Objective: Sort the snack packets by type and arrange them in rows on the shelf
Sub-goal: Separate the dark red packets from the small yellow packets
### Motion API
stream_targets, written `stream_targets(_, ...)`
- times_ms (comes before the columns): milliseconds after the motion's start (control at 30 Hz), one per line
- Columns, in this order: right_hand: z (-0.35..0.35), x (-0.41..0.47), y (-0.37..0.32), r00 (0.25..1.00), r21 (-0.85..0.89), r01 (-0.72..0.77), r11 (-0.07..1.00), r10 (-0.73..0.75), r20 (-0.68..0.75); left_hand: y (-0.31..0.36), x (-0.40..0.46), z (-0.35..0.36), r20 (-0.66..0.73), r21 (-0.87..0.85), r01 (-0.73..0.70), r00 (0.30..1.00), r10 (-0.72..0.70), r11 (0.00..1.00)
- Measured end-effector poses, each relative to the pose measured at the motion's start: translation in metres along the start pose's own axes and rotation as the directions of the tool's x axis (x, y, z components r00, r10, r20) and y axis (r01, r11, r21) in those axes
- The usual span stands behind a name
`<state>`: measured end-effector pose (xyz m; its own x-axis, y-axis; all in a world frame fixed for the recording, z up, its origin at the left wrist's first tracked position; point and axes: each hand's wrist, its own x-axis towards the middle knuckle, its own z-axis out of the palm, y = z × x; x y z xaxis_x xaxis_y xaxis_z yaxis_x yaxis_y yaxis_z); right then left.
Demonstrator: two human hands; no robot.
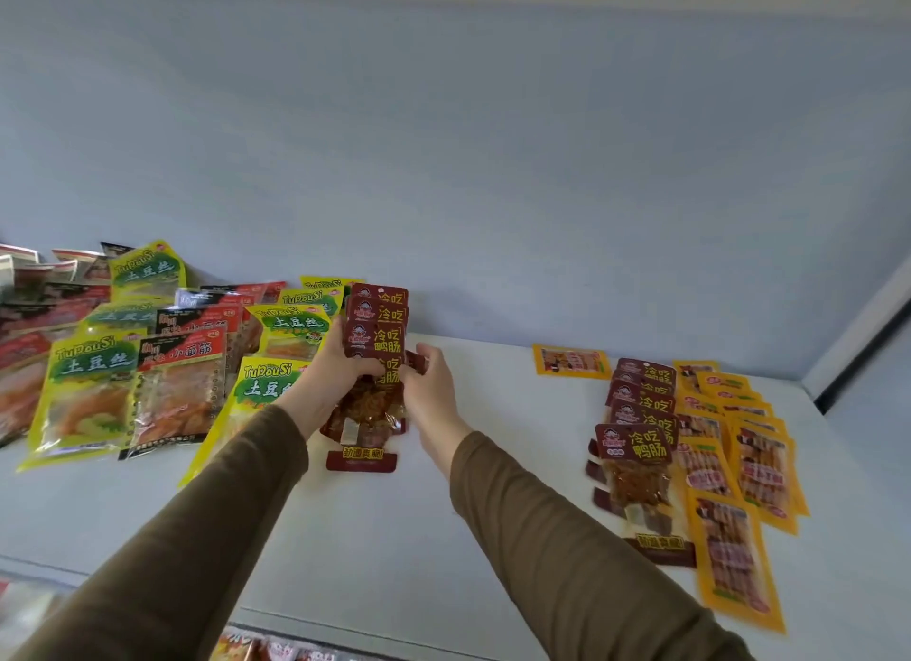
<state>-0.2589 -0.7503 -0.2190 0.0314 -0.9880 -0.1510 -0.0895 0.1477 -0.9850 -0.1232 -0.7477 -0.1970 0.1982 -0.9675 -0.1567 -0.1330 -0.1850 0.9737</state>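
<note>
Both my hands hold a fanned stack of dark red snack packets [375, 335] with yellow lettering, just above the white shelf [394, 537] at its middle. My left hand [340, 369] grips the stack from the left, thumb across the front. On the stack's right edge, my right hand [431, 382] pinches it with its fingers. A row of matching dark red packets [638, 438] lies overlapped on the shelf at the right. Beside it lie rows of orange packets [739, 468].
A mixed heap of yellow-green packets [84, 394] and red-and-black packets [180, 389] covers the shelf's left side. One orange packet [572, 362] lies alone at the back right. The grey back wall [493, 167] rises behind. More packets show on a lower shelf [276, 650].
</note>
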Motion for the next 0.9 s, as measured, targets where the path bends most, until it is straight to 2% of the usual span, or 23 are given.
stream_targets(100, 0.003, -0.002, 0.004, 0.998, -0.119, 0.053, 0.992, -0.056, -0.023, -0.001, 0.0, -0.001, 0.04, 0.093, 0.002, 0.999, -0.006, 0.996)
stream_targets(200, 0.002, -0.003, 0.007, 0.997, -0.152, 0.069, 0.986, -0.074, -0.031, -0.008, -0.003, 0.0, 0.068, 0.114, 0.021, 0.997, -0.029, 0.993)
stream_targets(433, 0.001, -0.005, 0.015, 0.995, -0.098, 0.09, 0.991, -0.093, -0.032, -0.02, -0.013, 0.005, 0.044, 0.202, -0.077, 0.997, 0.069, 0.976)
stream_targets(567, 0.004, -0.004, 0.012, 0.995, -0.064, 0.095, 0.993, -0.094, 0.022, -0.027, -0.01, 0.003, 0.057, 0.182, -0.073, 0.996, 0.064, 0.981)
stream_targets(667, 0.0, -0.005, 0.007, 0.995, -0.032, 0.103, 0.994, -0.103, 0.0, -0.022, -0.015, 0.005, 0.035, 0.257, -0.094, 0.995, 0.088, 0.962)
stream_targets(800, -0.026, -0.013, 0.002, 0.988, -0.068, 0.141, 0.988, -0.145, -0.057, -0.01, -0.024, 0.01, -0.063, 0.423, -0.173, 0.974, 0.22, 0.889)
stream_targets(900, -0.06, -0.027, -0.002, 0.973, -0.113, 0.203, 0.973, -0.214, -0.088, 0.003, -0.036, 0.025, -0.046, 0.459, -0.294, 0.935, 0.353, 0.838)
